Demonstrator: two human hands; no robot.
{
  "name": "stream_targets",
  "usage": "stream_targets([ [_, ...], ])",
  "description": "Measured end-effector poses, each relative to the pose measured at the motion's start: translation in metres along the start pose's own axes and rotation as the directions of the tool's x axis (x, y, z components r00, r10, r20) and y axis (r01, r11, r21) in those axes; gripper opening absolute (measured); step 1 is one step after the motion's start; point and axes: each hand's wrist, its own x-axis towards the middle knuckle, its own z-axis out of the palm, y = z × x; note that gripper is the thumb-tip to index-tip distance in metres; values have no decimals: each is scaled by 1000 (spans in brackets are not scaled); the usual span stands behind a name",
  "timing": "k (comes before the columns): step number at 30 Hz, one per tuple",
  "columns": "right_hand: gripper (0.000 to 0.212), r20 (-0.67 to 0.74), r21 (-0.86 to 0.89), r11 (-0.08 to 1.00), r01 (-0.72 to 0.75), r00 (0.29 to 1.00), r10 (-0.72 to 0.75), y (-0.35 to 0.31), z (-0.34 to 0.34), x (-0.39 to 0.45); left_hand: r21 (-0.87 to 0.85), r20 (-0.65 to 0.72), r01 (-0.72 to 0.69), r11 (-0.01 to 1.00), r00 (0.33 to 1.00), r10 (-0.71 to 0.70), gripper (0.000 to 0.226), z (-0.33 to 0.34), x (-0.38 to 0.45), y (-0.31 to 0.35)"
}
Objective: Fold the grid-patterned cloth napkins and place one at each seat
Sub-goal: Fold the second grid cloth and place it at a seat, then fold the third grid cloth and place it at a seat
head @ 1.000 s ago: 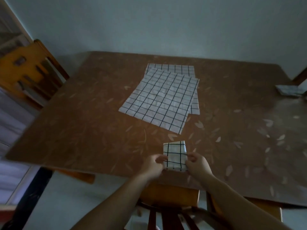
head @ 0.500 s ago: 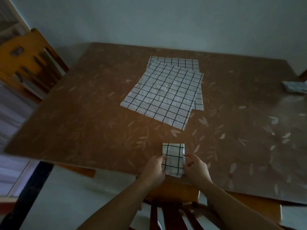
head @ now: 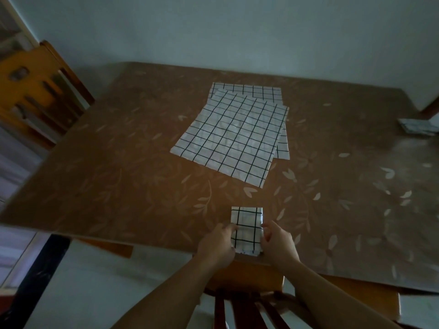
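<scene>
Two hands grip one folded napkin (head: 247, 230) at the near desk (head: 118, 186) edge: left hand (head: 217, 243) pinches its left side, right hand (head: 278, 243) its right, probably to square it before the chair (head: 240, 302). Unfolded napkins (head: 234, 136) wait mid-desk.

Two bare forearms, no sleeves in sight up to the frame's lower edge. Left hand (head: 217, 245) and right hand (head: 278, 245) without gloves. No rings, watch or bracelets apparent, though dim light may hide small ones.
</scene>
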Motion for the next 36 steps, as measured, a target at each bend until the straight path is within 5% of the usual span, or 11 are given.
stream_targets([
  [9,13,-153,-232,972,42,985,-79,-34,-76,2,231,-214,-53,972,971,104,59,-100,-4,15],
  [18,60,-167,-391,899,196,946,-278,-71,-166,-56,406,-401,38,913,905,141,69,-193,-80,48],
  [22,84,-197,-431,878,208,928,-316,-78,-187,-69,460,-415,42,887,893,173,73,-211,-107,63],
  [26,85,-232,-441,872,213,911,-340,-90,-202,-63,471,-437,27,882,875,206,72,-229,-99,67],
  [36,87,-141,-463,869,171,954,-263,-108,-169,74,452,-292,8,892,946,139,70,-233,56,24],
])
